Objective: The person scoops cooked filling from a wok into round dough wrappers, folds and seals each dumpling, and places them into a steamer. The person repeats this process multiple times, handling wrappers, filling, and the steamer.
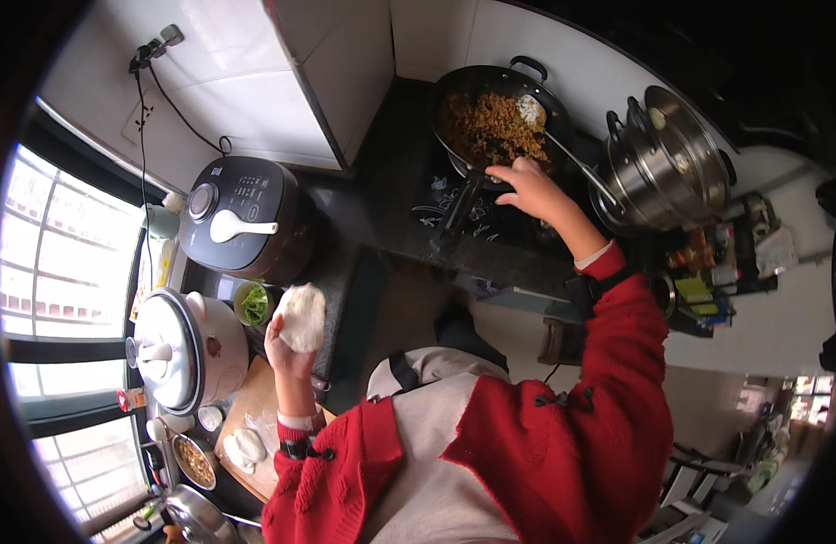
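My left hand (292,353) holds up a flat, pale dough round (302,318) over the counter's left side. My right hand (532,193) reaches over the stove at the near rim of a black wok (452,146), above the wok's long handle (461,211). Its fingers look spread, with nothing visible between them. Browned minced filling (493,122) lies in the wok. A long-handled metal utensil (581,166) rests across the wok's right rim, and white food shows at its head end.
Left: a dark electric cooker (238,204) with a white rice paddle (244,227), a bowl of greens (255,304) and a white lidded cooker (224,357). Dough (244,450) lies on a floured wooden board (255,404), near a pan of chopped food (195,462). Stacked steel steamer pots (652,177) stand right of the wok.
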{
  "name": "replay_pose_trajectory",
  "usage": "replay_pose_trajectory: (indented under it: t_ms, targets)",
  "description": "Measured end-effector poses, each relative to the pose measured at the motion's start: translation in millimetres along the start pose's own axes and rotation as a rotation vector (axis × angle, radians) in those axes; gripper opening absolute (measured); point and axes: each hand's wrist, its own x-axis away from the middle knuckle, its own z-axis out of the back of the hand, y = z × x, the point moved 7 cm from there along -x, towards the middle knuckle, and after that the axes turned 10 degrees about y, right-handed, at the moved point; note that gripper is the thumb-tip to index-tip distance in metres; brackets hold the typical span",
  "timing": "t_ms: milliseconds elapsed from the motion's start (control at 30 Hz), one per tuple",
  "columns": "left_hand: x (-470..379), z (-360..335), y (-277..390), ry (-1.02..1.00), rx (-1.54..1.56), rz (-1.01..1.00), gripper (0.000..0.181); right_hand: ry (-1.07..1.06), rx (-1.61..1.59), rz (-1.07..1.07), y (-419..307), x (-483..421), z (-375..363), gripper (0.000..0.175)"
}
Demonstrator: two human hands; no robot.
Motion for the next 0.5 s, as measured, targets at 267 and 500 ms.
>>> replay_pose_trajectory:
  t_ms: [267, 500]
  targets:
    - [-100.2, -108.8, -92.9, -0.071, -0.092, 0.004, 0.055, 0.311, -0.189, 0.183, 54.1, -49.6, 16.0, 0.012]
    - [-166.2, -138.4, -140.7, -0.039, -0.217, 0.154, 0.047, 0.215, -0.435, -0.542, 132.0, -64.9, 8.8, 0.035]
